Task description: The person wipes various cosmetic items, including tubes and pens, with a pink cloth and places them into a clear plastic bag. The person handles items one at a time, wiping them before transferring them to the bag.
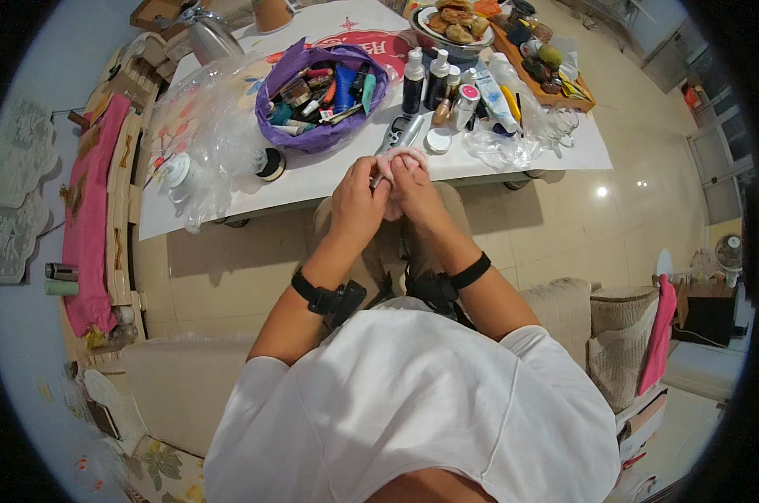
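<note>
My left hand and my right hand meet above my lap, at the near table edge. A pink-and-white cloth is bunched in my right hand, and part of it hangs below the fingers. My left fingers pinch a slim silvery item against the cloth; most of it is hidden. Just beyond my hands lie a silver tube and a grey case with dark round openings. A round white lid rests to their right.
A purple bag of cosmetics stands left of dark pump bottles. Clear plastic bags spread over the table's left. Farther back are a plate of browned food, a wooden tray and a metal kettle.
</note>
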`<state>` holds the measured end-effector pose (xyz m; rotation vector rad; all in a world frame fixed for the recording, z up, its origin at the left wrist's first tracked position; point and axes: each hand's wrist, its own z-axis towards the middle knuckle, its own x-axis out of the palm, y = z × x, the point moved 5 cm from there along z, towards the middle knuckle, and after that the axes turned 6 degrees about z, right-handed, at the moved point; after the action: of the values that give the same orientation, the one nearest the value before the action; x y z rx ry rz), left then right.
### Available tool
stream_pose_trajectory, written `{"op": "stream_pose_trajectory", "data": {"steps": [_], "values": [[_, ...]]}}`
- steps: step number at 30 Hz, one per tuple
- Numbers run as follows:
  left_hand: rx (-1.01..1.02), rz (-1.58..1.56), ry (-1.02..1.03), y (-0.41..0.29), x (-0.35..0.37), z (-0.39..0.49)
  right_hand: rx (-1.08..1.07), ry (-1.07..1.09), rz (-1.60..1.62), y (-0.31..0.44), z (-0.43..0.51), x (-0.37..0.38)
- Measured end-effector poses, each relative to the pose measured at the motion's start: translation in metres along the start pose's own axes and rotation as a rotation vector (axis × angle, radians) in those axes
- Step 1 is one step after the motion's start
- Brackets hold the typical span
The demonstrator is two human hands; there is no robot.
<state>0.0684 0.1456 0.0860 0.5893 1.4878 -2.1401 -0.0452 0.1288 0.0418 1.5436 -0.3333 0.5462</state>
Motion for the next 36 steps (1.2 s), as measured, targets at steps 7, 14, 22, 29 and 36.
{"op": "stream_pose_trajectory", "data": {"steps": [7,14,22,29,36], "values": [[0.309,0.109,0.109,-0.057,0.067,0.051,-0.022,-0.309,0.108,0.054,-0.01,-0.081],[0.438,0.08,0.481,-0.09,0.134,0.044,-0.189,-0.544,-0.035,0.109,0.007,-0.179],[0.353,0.012,0.451,-0.065,0.167,0.067,-0.132,-0.631,-0.895,0.14,0.062,-0.234],[0.242,0.0,0.476,-0.038,0.185,0.079,-0.061,-0.679,-1.112,0.131,0.095,-0.266],[0.253,-0.061,0.404,-0.03,0.196,0.083,-0.195,-0.63,-0.873,0.127,0.099,-0.272]]}}
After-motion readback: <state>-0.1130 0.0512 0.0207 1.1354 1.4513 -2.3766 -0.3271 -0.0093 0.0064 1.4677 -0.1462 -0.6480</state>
